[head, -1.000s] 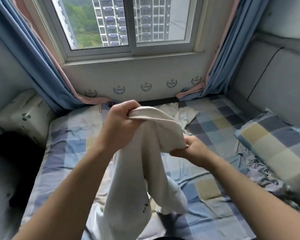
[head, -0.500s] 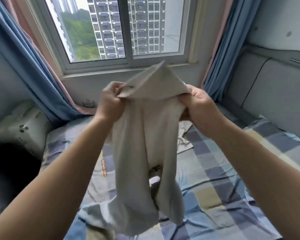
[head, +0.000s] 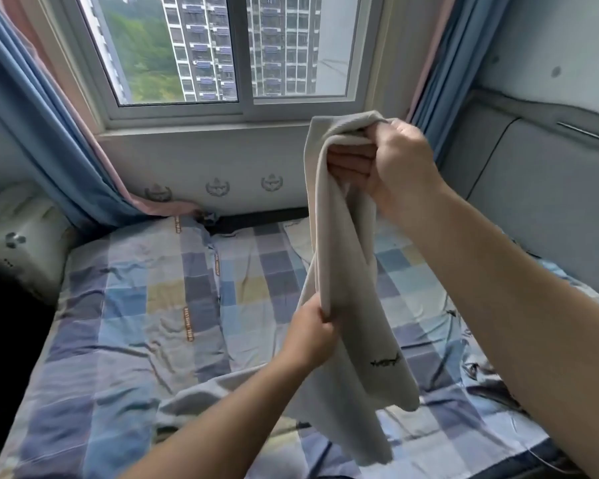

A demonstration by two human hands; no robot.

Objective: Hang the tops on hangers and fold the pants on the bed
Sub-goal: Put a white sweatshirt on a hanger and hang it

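Observation:
A beige garment (head: 343, 271) hangs in the air over the bed (head: 153, 323), its lower end trailing onto the checked sheet. My right hand (head: 391, 164) grips its bunched top edge high up, in front of the window wall. My left hand (head: 312, 335) pinches the left edge of the cloth about halfway down. A small dark embroidered mark shows on the lower right part of the fabric. Another pale cloth (head: 298, 236) lies flat on the bed behind the hanging garment, mostly hidden by it.
A white pillow (head: 18, 243) sits at the far left of the bed. Blue curtains (head: 49, 133) hang on both sides of the window (head: 229, 53). A grey padded headboard (head: 540, 209) runs along the right. Something dark lies at the left edge.
My left hand has let go of the top edge and dropped to pinch the garment's side halfway down. My right hand now holds the top alone, shifted to the right.

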